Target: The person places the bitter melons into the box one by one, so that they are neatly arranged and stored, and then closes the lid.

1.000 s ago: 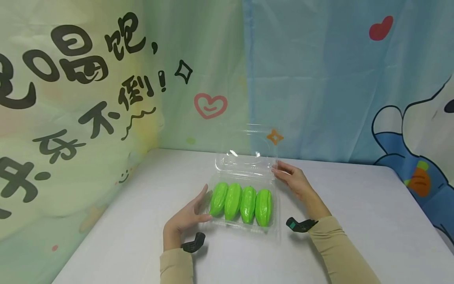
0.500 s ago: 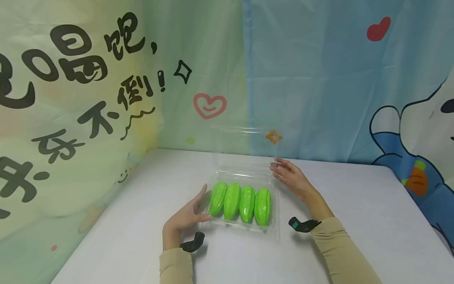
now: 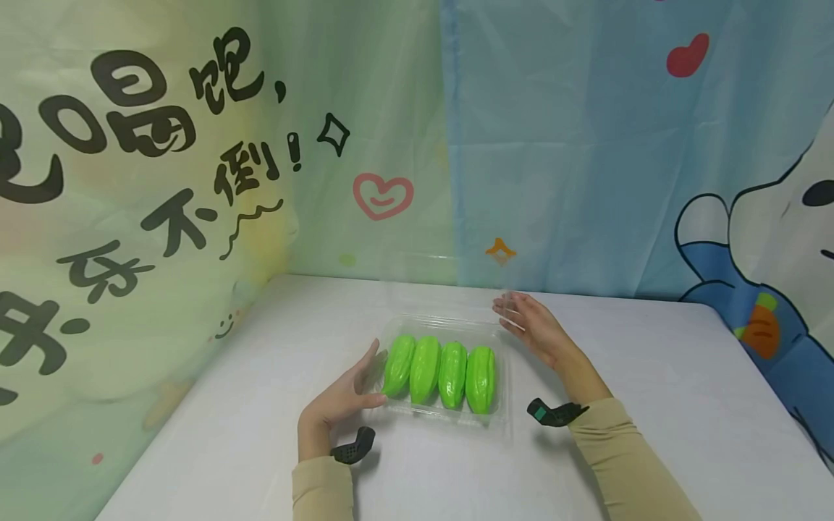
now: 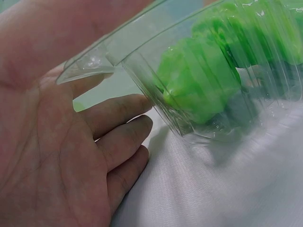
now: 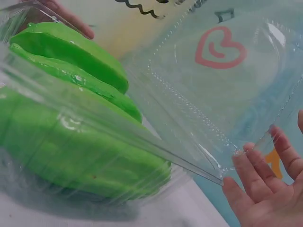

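Note:
A clear plastic clamshell box lies on the white table with its lid raised at the back. Several bright green, ribbed, elongated fruits, perhaps starfruit, lie side by side inside. My left hand is spread along the box's left side; in the left wrist view its thumb is over the rim and its fingers reach the side wall. At the back right corner, the straight fingers of my right hand touch the edge of the transparent lid.
A printed cloth backdrop with hearts, lettering and a cartoon animal stands behind and left of the table. Both wrists carry a small black device; the right one is above the table.
The lid has changed its tilt, and its top edge appears lower in the head view. My right hand has shifted slightly left with it. The left hand and the box have stayed put.

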### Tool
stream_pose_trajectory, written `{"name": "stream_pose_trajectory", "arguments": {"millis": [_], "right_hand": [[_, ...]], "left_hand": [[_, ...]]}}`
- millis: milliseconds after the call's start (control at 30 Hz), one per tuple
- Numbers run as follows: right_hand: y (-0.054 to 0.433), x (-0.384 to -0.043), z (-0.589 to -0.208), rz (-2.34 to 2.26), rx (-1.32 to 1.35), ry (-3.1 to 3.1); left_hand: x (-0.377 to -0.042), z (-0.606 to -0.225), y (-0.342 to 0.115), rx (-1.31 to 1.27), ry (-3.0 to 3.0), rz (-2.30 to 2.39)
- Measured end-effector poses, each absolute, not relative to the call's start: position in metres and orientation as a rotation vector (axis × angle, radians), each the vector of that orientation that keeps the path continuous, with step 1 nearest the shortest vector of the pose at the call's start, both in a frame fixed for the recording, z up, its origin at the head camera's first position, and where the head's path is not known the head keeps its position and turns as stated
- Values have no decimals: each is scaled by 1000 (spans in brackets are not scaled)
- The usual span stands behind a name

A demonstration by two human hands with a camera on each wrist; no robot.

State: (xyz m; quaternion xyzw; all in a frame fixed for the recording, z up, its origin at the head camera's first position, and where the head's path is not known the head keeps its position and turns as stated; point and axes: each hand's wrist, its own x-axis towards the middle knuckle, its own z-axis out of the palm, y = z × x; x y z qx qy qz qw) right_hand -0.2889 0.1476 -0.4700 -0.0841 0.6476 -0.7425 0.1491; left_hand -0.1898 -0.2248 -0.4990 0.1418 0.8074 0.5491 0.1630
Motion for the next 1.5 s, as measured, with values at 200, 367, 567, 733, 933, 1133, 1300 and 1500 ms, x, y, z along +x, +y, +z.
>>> {"name": "stream_pose_trajectory", "arguments": {"millis": [200,367,567,733,933,1133,1300,1500], "right_hand": [[145,-286,-467,-2141,-218,1857],[144,-284,-464,-2116,-225,1861],[147,-279,-462,-1962,-162,1981],[150,-275,-458,-1777,-122,2085],[155,-269,-455,-1592,-121,2160],[158,-263,-455,-1545,-144,2169],[157,-259,-458,-1561,-142,2149],[156,-257,-465,-1605,-117,2183]], "left_hand": [[-190,-500,-225,413,2302,1569],[-190,-499,-224,408,2314,1559],[-190,-501,-225,436,2312,1569],[-191,-502,-225,474,2315,1569],[-190,-500,-225,456,2317,1562],[-190,-499,-224,405,2323,1547],[-190,-500,-224,422,2299,1562],[-190,-501,-226,481,2297,1573]]}}
